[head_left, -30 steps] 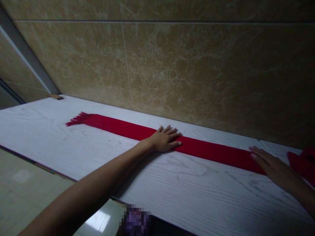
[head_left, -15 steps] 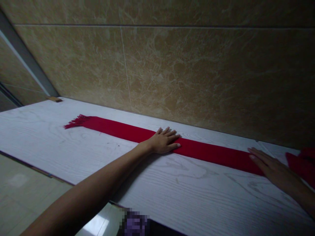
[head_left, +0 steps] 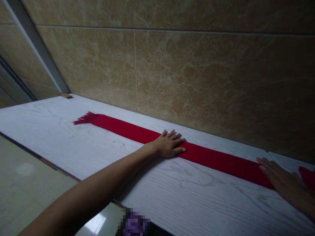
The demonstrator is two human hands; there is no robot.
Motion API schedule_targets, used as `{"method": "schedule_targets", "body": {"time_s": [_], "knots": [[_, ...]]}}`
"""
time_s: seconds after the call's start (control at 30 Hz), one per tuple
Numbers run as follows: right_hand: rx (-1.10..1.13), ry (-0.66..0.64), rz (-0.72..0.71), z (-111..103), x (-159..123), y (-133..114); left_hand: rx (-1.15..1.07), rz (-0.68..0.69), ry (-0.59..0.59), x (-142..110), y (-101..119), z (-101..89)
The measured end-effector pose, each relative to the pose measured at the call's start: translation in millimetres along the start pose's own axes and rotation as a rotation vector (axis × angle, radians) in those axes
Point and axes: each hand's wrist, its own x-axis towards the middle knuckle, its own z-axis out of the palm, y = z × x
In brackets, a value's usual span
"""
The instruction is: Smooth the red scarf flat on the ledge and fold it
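A long red scarf (head_left: 125, 128) lies stretched in a narrow strip along the white wood-grain table (head_left: 157, 193). Its fringed end points to the left. My left hand (head_left: 168, 143) rests flat across the middle of the strip, fingers spread, palm down. Farther right, my right hand (head_left: 280, 177) lies over the scarf with its fingers stretched out. Beyond that hand, more red cloth (head_left: 307, 177) shows at the right edge of the view, partly cut off.
A brown marbled tile wall (head_left: 197, 78) runs along the table's back edge. A small wooden block (head_left: 65, 95) sits at the far left corner, by a grey metal post (head_left: 44, 49). Pale floor tiles (head_left: 19, 183) show beyond the front edge.
The view has shifted a little, so the scarf, table and hands appear slightly farther right. Both hands keep their places on the scarf. Less of the red cloth shows at the right edge.
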Motion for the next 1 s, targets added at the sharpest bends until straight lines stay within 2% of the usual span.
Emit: {"method": "schedule_targets", "body": {"time_s": [0.07,0.13,0.27,0.33,0.4,0.47,0.57,0.67,0.8,1.0], "knots": [[-0.018,-0.03,0.017,-8,0,-13,-0.009,0.01,0.018,-1,1,-0.4],[-0.047,-0.008,-0.013,-17,-1,-37,-0.015,0.021,0.041,-1,3,-0.7],[-0.001,0.077,-0.216,-22,-4,-104,-0.031,0.056,0.066,-2,5,-0.3],[0.016,0.038,-0.308,-17,-6,-131,-0.044,0.073,0.063,-2,5,0.5],[0.031,-0.07,-0.317,-11,-8,-148,-0.061,0.077,0.053,-3,5,1.4],[0.049,-0.139,-0.274,-8,-7,-155,-0.081,0.079,0.049,-3,4,1.9],[0.085,-0.118,-0.236,-11,-3,-161,-0.1,0.082,0.049,-3,4,1.7],[0.122,-0.077,-0.278,-15,-1,-176,-0.091,0.072,0.041,-3,5,0.6],[0.1,-0.122,-0.358,-10,-7,-200,-0.066,0.068,0.028,-4,6,-0.7],[0.05,-0.14,-0.403,2,-14,-200,-0.071,0.069,0.014,-4,7,-1.1]]}}
